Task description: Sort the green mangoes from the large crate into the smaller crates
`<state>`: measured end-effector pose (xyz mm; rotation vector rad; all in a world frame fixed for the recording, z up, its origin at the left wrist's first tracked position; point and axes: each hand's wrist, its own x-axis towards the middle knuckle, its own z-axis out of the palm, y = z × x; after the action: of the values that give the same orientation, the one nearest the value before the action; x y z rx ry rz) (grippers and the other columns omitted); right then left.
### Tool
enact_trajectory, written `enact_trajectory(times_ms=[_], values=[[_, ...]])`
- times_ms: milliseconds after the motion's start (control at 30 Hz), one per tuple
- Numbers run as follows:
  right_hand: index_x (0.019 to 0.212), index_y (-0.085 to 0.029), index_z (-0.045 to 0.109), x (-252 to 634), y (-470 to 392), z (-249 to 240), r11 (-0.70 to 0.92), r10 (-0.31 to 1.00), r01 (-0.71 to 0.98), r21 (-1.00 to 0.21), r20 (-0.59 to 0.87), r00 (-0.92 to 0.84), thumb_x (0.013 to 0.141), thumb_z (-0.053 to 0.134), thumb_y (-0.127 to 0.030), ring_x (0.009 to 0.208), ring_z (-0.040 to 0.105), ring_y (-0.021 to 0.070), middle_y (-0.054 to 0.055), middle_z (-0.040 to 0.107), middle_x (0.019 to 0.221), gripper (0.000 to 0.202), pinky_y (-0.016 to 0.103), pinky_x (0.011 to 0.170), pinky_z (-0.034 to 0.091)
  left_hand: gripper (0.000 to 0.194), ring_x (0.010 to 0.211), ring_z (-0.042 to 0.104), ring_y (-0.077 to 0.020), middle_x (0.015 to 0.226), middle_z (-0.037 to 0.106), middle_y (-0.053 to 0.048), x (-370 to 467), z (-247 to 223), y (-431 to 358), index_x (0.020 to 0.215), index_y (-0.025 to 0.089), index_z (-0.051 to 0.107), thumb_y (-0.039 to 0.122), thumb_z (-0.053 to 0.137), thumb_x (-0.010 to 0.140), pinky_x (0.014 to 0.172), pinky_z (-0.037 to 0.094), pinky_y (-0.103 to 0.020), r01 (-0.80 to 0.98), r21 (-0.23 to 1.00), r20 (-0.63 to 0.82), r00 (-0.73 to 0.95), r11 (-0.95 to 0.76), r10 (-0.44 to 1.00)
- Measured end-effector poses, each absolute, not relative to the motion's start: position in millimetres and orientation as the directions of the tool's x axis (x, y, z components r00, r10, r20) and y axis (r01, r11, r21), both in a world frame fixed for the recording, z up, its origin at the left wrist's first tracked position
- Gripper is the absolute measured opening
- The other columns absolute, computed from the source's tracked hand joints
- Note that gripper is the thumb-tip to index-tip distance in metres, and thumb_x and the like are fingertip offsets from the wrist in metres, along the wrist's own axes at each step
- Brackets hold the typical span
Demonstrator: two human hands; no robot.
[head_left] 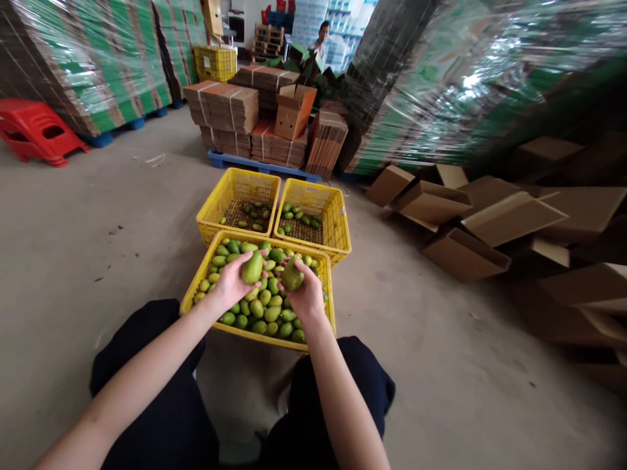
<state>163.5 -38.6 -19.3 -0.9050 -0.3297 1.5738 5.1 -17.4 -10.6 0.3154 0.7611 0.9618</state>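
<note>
My left hand (232, 282) is closed round a green fruit (252, 267), and my right hand (309, 292) grips a darker green fruit (292, 274). Both are held above a yellow crate (187, 297) full of green and yellowish fruits (265, 297). Just beyond it stand two more yellow crates. The back left crate (208, 223) has several small fruits at its bottom, and the back right crate (337, 232) also holds several, mostly toward its left side.
Behind the crates, flattened cartons (225, 108) lie stacked on a blue pallet (245, 163). Open cardboard boxes (475, 254) are piled at the right. A red stool (42, 130) stands far left. Wrapped stacks (112, 59) line the sides; a person (321, 47) is in the background.
</note>
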Motion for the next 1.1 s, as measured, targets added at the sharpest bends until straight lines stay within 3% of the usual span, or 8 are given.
enact_trajectory(times_ms=[67, 167, 300, 400, 500, 600, 767, 1100], values=[[0.08, -0.019, 0.064, 162, -38, -18, -0.24, 0.921, -0.731, -0.639, -0.387, 0.036, 0.074, 0.067, -0.03, 0.056, 0.059, 0.014, -0.001, 0.064, 0.065, 0.013, 0.021, 0.039, 0.04, 0.014, 0.05, 0.059, -0.011, 0.073, 0.066, -0.004, 6, -14, -16, 0.092, 0.012, 0.064, 0.022, 0.054, 0.09, 0.038, 0.042, -0.018, -0.626, 0.575, -0.45, 0.296, 0.527, 0.843], [0.076, -0.019, 0.062, 161, -37, -17, -0.245, 0.921, -0.759, -0.603, -0.389, 0.011, 0.079, 0.065, -0.035, 0.053, 0.056, 0.0127, -0.001, 0.063, 0.062, 0.017, 0.02, 0.04, 0.04, 0.02, 0.051, 0.058, -0.0105, 0.068, 0.063, -0.005, 7, -18, -14, 0.083, 0.012, 0.062, 0.026, 0.051, 0.093, 0.045, 0.049, -0.018, -0.654, 0.536, -0.454, 0.31, 0.534, 0.835], [0.083, -0.019, 0.066, 159, -37, -20, -0.197, 0.947, -0.773, -0.603, -0.321, 0.009, 0.086, 0.061, -0.038, 0.051, 0.055, 0.0112, 0.001, 0.069, 0.071, 0.021, 0.021, 0.043, 0.043, 0.032, 0.049, 0.054, -0.0089, 0.068, 0.064, -0.007, 8, -20, -15, 0.09, 0.009, 0.067, 0.028, 0.042, 0.096, 0.046, 0.049, -0.017, -0.701, 0.459, -0.399, 0.386, 0.546, 0.832], [0.081, -0.017, 0.067, 156, -38, -24, -0.171, 0.957, -0.796, -0.581, -0.291, 0.007, 0.087, 0.057, -0.036, 0.046, 0.053, 0.0103, 0.002, 0.07, 0.07, 0.022, 0.021, 0.04, 0.041, 0.031, 0.048, 0.053, -0.0071, 0.08, 0.071, -0.008, 8, -19, -17, 0.099, 0.011, 0.069, 0.025, 0.042, 0.095, 0.045, 0.047, -0.016, -0.782, 0.413, -0.358, 0.333, 0.468, 0.872], [0.084, -0.018, 0.068, 150, -37, -27, -0.17, 0.945, -0.853, -0.494, -0.327, 0.001, 0.09, 0.057, -0.039, 0.05, 0.059, 0.0103, 0.001, 0.073, 0.074, 0.024, 0.019, 0.043, 0.046, 0.032, 0.066, 0.067, -0.01, 0.094, 0.075, -0.007, 8, -17, -16, 0.113, 0.015, 0.068, 0.021, 0.043, 0.094, 0.058, 0.056, -0.017, -0.852, 0.351, -0.357, 0.261, 0.387, 0.897], [0.091, -0.021, 0.068, 142, -35, -26, -0.148, 0.926, -0.911, -0.384, -0.378, 0.01, 0.093, 0.056, -0.041, 0.067, 0.07, 0.0121, 0.001, 0.077, 0.085, 0.024, 0.019, 0.053, 0.055, 0.036, 0.089, 0.074, -0.0154, 0.097, 0.076, -0.008, 8, -14, -10, 0.122, 0.015, 0.066, 0.024, 0.043, 0.096, 0.072, 0.06, -0.021, -0.902, 0.29, -0.381, 0.197, 0.319, 0.903], [0.091, -0.023, 0.066, 132, -27, -23, -0.094, 0.897, -0.955, -0.28, -0.439, 0.041, 0.1, 0.045, -0.04, 0.072, 0.073, 0.0118, -0.001, 0.076, 0.081, 0.028, 0.019, 0.057, 0.058, 0.041, 0.086, 0.075, -0.0132, 0.093, 0.078, -0.006, 12, -15, -1, 0.128, 0.014, 0.064, 0.023, 0.041, 0.096, 0.075, 0.058, -0.018, -0.952, 0.206, -0.412, 0.124, 0.225, 0.903], [0.089, -0.022, 0.066, 138, -19, -35, -0.056, 0.881, -0.958, -0.281, -0.466, 0.085, 0.097, 0.052, -0.039, 0.072, 0.072, 0.0128, 0.0, 0.075, 0.08, 0.023, 0.02, 0.058, 0.058, 0.04, 0.089, 0.074, -0.0127, 0.096, 0.077, -0.007, 10, -23, 12, 0.124, 0.013, 0.067, 0.022, 0.045, 0.092, 0.074, 0.057, -0.016, -0.953, 0.219, -0.368, 0.116, 0.208, 0.923]])
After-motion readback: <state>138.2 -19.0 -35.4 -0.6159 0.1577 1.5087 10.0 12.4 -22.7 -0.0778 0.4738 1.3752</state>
